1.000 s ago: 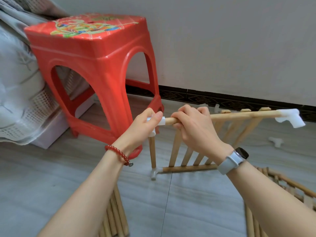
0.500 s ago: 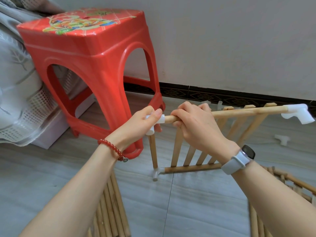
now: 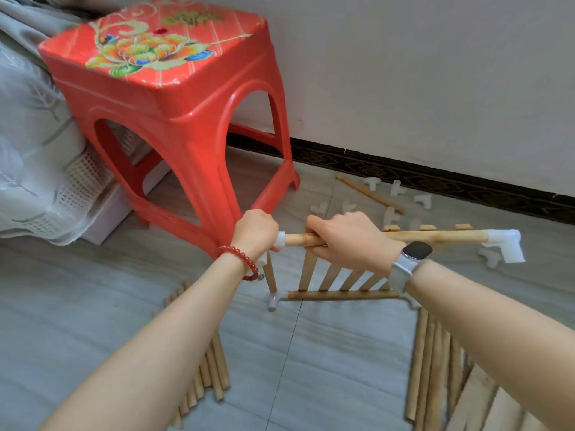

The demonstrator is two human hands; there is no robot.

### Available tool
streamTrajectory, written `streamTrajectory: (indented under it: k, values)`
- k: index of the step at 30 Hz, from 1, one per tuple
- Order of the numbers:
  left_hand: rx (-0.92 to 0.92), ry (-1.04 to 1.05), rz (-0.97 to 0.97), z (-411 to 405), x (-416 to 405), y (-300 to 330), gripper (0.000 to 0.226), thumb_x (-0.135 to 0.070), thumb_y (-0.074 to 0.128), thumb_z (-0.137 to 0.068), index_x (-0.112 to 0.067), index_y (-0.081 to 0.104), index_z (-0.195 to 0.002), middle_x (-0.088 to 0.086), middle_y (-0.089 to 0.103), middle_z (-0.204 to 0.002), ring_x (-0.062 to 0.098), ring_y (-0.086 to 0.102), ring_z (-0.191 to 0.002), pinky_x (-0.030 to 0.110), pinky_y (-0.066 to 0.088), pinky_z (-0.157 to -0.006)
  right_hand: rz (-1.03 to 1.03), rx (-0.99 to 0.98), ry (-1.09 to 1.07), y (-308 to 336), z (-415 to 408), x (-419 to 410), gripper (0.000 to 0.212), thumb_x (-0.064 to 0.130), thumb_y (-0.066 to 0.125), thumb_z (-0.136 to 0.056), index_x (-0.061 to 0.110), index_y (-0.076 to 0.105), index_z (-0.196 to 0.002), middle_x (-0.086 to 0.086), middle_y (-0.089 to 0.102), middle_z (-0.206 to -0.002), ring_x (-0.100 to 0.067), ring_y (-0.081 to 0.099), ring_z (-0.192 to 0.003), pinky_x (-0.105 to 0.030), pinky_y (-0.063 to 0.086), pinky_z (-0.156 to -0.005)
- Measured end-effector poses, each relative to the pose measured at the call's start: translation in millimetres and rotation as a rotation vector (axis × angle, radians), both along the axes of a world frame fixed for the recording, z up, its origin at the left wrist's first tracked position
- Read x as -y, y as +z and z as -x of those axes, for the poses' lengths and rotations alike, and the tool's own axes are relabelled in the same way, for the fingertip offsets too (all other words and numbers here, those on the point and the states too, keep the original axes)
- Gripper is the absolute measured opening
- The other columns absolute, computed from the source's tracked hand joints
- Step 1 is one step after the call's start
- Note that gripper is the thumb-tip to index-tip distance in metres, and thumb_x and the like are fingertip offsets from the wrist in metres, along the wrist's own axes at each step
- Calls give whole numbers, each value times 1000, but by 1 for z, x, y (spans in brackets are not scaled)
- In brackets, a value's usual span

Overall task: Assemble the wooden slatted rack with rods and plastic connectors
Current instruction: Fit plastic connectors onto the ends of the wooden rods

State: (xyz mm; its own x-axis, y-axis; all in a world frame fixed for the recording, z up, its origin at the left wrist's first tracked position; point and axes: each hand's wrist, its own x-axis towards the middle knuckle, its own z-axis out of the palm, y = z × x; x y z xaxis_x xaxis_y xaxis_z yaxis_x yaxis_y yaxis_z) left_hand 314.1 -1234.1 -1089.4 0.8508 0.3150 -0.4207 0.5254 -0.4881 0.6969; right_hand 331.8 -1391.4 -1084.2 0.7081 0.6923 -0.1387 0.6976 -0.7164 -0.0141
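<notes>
A wooden slatted panel (image 3: 329, 276) stands upright on the floor. Its top rod (image 3: 435, 236) runs left to right and carries a white plastic connector (image 3: 507, 244) at its right end. My left hand (image 3: 256, 230) grips the white connector at the rod's left end, which is mostly hidden under the fingers. My right hand (image 3: 345, 239) is curled round the top rod just right of that connector. A short upright rod (image 3: 271, 276) drops from the left connector to a white corner connector (image 3: 275, 299) on the floor.
A red plastic stool (image 3: 174, 119) stands close on the left. Several loose white connectors (image 3: 395, 189) and one rod (image 3: 370, 194) lie by the skirting board. Bundles of rods lie on the floor at bottom left (image 3: 214, 368) and bottom right (image 3: 432, 368). A curtain hangs at far left.
My head has risen and tipped down, so the stool top and the floor by the wall now show. My left hand has closed more fully over the left connector. The right hand keeps its grip.
</notes>
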Motion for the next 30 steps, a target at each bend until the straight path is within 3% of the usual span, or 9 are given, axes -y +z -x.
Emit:
streamTrajectory:
  k: [2,4,6,9,14,20,25,30]
  values:
    - [-17,9,-48,4,1,-4,29,2,41,-85,4,63,-103,25,70,-89,37,65,-93,40,53,-80,-10,-40,-21,0,2,0,18,35,41,-94,23,50,-104,8,37,-57,-20,45,-61,-26,25,-46]
    - [-22,-25,-116,8,4,-3,31,2,40,-83,2,62,-104,23,70,-91,37,64,-95,43,50,-83,-9,-92,9,3,0,0,11,30,44,-90,25,52,-97,8,37,-57,-19,45,-61,-25,26,-47]
    - [7,-28,-148,9,7,1,30,1,37,-83,1,59,-104,23,67,-98,40,64,-93,44,50,-83,10,-143,44,8,-6,-1,2,26,47,-87,25,48,-86,7,38,-56,-19,44,-60,-26,26,-47]
    - [31,-29,-163,7,7,1,28,-3,34,-85,-2,58,-101,22,65,-100,41,64,-90,45,52,-80,-5,-186,31,9,-13,-2,7,25,49,-84,26,43,-80,6,38,-54,-19,42,-57,-27,26,-48]
    - [26,-26,-167,4,4,-3,23,-11,34,-88,-16,56,-89,16,66,-89,36,59,-88,40,48,-75,-10,-188,35,1,-18,-1,5,25,47,-85,27,43,-83,6,36,-53,-16,35,-50,-26,23,-46]
    - [12,-93,-207,-4,3,-4,25,-15,29,-95,-17,54,-90,17,62,-90,37,56,-87,42,47,-77,-31,-209,18,-1,-25,2,4,24,48,-82,25,51,-85,4,37,-52,-20,39,-52,-29,28,-50]
    - [15,-96,-246,0,7,-5,22,-12,29,-95,-17,50,-93,11,56,-81,35,54,-82,36,40,-67,-48,-222,-6,-1,-24,4,9,25,48,-82,26,55,-88,4,41,-53,-22,44,-57,-28,29,-50]
    - [33,-71,-279,0,10,-2,21,-10,30,-93,-14,50,-96,15,60,-85,37,55,-83,39,44,-69,-78,-247,-34,-1,-28,5,11,24,50,-81,25,59,-86,5,41,-52,-16,38,-50,-26,27,-47]
